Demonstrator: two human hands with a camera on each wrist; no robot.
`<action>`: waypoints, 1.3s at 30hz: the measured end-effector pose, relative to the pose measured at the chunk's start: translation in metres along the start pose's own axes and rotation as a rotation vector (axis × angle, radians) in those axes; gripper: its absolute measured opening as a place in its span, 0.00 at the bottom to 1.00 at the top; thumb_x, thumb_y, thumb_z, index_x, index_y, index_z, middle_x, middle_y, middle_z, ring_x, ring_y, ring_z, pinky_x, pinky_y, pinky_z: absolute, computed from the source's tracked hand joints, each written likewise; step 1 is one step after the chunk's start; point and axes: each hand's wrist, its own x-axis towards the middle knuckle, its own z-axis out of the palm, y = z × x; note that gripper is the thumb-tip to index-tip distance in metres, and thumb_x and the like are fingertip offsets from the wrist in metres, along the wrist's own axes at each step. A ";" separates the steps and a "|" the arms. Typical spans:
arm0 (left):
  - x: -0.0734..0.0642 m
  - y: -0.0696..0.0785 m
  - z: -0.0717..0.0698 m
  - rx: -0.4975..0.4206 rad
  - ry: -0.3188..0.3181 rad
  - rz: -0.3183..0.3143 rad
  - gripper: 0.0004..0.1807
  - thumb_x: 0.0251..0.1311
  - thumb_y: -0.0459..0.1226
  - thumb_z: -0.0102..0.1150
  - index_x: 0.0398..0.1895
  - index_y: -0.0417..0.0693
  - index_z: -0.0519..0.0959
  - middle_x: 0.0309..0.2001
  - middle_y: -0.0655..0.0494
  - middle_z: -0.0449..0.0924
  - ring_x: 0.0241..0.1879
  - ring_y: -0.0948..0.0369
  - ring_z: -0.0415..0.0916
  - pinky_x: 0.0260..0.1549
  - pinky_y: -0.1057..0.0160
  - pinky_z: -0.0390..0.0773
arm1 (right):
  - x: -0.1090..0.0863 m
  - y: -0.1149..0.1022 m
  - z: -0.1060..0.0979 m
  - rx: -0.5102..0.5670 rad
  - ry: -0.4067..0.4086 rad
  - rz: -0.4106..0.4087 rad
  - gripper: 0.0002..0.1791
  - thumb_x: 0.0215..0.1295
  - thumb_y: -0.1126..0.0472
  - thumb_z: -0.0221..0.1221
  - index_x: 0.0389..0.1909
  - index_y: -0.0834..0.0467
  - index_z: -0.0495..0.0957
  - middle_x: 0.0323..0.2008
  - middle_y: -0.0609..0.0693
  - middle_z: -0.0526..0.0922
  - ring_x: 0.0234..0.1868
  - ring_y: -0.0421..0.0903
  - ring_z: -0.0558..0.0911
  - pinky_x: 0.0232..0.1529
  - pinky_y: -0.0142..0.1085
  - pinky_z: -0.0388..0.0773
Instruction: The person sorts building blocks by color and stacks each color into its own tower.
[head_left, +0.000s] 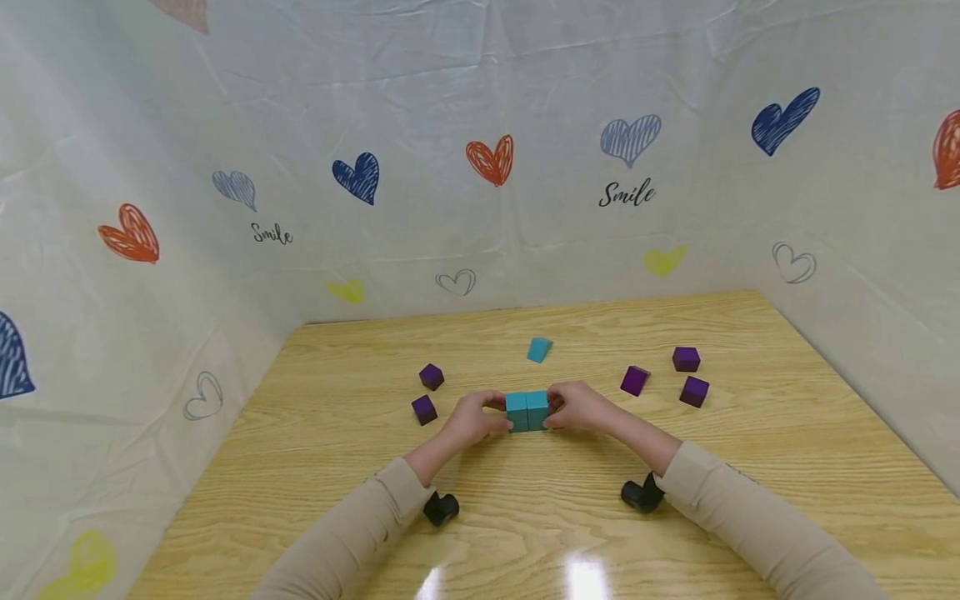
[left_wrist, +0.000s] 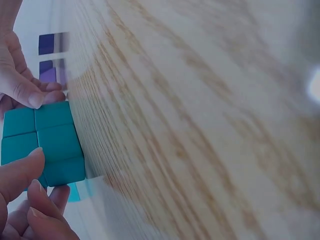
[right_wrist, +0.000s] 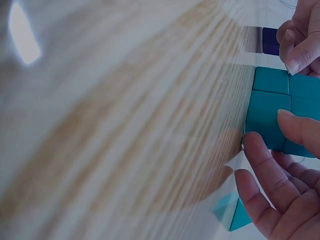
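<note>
Squaring up the teal blocks (head_left: 527,410) looks like the step in hand: they form a two-by-two stack on the surface (head_left: 525,508), the left hand (head_left: 476,417) pinching one side and the right hand (head_left: 585,407) the other, thumbs on the near face. Next, each grip probably needs to ease off evenly, keeping the seams closed, before any reach for the teal wedge (head_left: 538,350) lying behind.

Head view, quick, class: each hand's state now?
Left hand: gripping the turquoise stack of cube-shaped blocks, left side.
Right hand: gripping its right side.
</note>
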 end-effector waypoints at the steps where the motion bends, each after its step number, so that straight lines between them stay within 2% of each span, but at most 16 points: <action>1: 0.000 0.000 0.000 -0.001 0.000 -0.001 0.19 0.51 0.34 0.64 0.48 0.41 0.76 0.45 0.47 0.78 0.34 0.60 0.70 0.23 0.67 0.72 | 0.000 -0.001 0.000 0.000 0.000 0.002 0.10 0.51 0.64 0.66 0.31 0.61 0.75 0.27 0.48 0.78 0.30 0.42 0.75 0.34 0.36 0.74; 8: 0.000 -0.001 -0.001 -0.007 0.003 -0.010 0.19 0.51 0.33 0.65 0.48 0.40 0.76 0.46 0.47 0.78 0.35 0.59 0.71 0.24 0.66 0.73 | 0.001 -0.002 -0.001 0.007 -0.003 -0.001 0.09 0.51 0.64 0.65 0.30 0.61 0.75 0.26 0.48 0.78 0.29 0.41 0.74 0.33 0.35 0.73; 12: 0.000 -0.001 -0.002 -0.015 0.005 -0.020 0.22 0.51 0.34 0.65 0.51 0.40 0.75 0.48 0.47 0.77 0.36 0.59 0.71 0.25 0.66 0.73 | 0.001 -0.001 -0.003 0.023 -0.029 0.019 0.17 0.51 0.64 0.65 0.41 0.67 0.75 0.32 0.51 0.80 0.35 0.45 0.78 0.38 0.38 0.75; 15: -0.002 -0.001 -0.003 -0.027 0.000 -0.027 0.24 0.51 0.35 0.65 0.53 0.41 0.74 0.50 0.46 0.77 0.37 0.59 0.72 0.26 0.66 0.74 | 0.001 0.000 -0.009 0.046 -0.076 0.024 0.25 0.53 0.64 0.64 0.51 0.71 0.71 0.38 0.54 0.81 0.42 0.50 0.79 0.41 0.39 0.76; 18: -0.005 -0.001 -0.007 -0.049 -0.005 -0.026 0.25 0.52 0.36 0.65 0.55 0.42 0.73 0.51 0.47 0.77 0.37 0.60 0.72 0.26 0.65 0.74 | 0.002 0.000 -0.019 0.043 -0.108 0.008 0.25 0.54 0.66 0.62 0.53 0.71 0.69 0.39 0.56 0.81 0.42 0.51 0.79 0.40 0.38 0.76; 20: -0.007 -0.001 -0.009 -0.076 -0.004 -0.018 0.26 0.52 0.36 0.65 0.56 0.43 0.73 0.51 0.47 0.76 0.38 0.60 0.72 0.26 0.65 0.74 | 0.006 0.001 -0.026 0.028 -0.095 -0.006 0.23 0.55 0.68 0.60 0.53 0.72 0.70 0.38 0.57 0.81 0.40 0.51 0.80 0.39 0.38 0.77; 25: -0.009 -0.001 -0.013 -0.152 -0.005 0.005 0.25 0.53 0.37 0.64 0.56 0.44 0.73 0.51 0.47 0.76 0.40 0.59 0.72 0.27 0.65 0.73 | 0.025 0.006 -0.042 -0.065 0.038 -0.041 0.18 0.58 0.70 0.57 0.50 0.73 0.73 0.37 0.60 0.80 0.40 0.54 0.79 0.38 0.39 0.77; 30: -0.008 -0.001 -0.012 -0.200 -0.013 0.010 0.25 0.54 0.37 0.63 0.56 0.43 0.73 0.52 0.46 0.76 0.39 0.59 0.72 0.26 0.65 0.72 | 0.049 0.012 -0.052 -0.181 0.134 -0.057 0.18 0.60 0.69 0.56 0.52 0.69 0.73 0.45 0.63 0.78 0.46 0.58 0.76 0.43 0.44 0.75; 34: -0.006 -0.001 -0.011 -0.198 -0.004 -0.004 0.24 0.54 0.38 0.63 0.56 0.44 0.73 0.51 0.48 0.76 0.41 0.60 0.72 0.27 0.65 0.73 | 0.070 0.019 -0.054 -0.269 0.108 -0.066 0.23 0.60 0.68 0.57 0.58 0.65 0.70 0.54 0.64 0.74 0.54 0.60 0.72 0.51 0.48 0.71; 39: -0.005 -0.002 -0.009 -0.200 0.008 -0.007 0.25 0.54 0.39 0.63 0.56 0.44 0.74 0.51 0.48 0.77 0.34 0.62 0.72 0.26 0.65 0.73 | 0.089 0.027 -0.051 -0.311 0.000 -0.083 0.28 0.61 0.68 0.56 0.63 0.65 0.64 0.60 0.65 0.67 0.61 0.61 0.66 0.58 0.51 0.64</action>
